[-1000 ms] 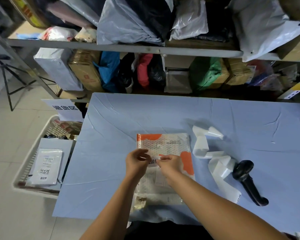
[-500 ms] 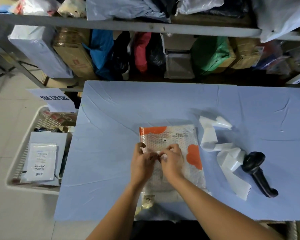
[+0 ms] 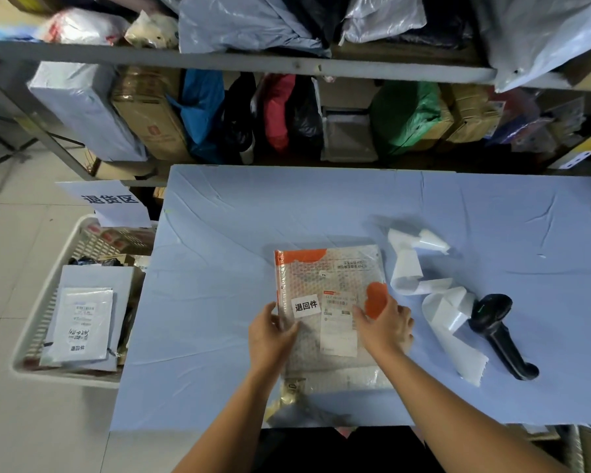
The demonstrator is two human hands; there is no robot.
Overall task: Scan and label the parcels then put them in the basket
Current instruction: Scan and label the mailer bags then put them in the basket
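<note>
Labelled parcel (image 3: 331, 278) waiting to go left into the basket (image 3: 65, 376)
The parcel is lying by the surface's (image 3: 219, 302) near edge, long axis running near-to-far, and is carrying a "退回件" sticker (image 3: 306, 305). The left hand (image 3: 270, 332) is gripping its left edge, nearer the basket, while the right hand (image 3: 386, 324) is resting open on its right side.

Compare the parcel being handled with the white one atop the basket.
The table parcel is a bubble mailer with orange patches; the basket parcel is white. Left hand and right hand touch the table parcel; the basket parcel lies untouched in the basket. Both carry a 退回件 label.
</note>
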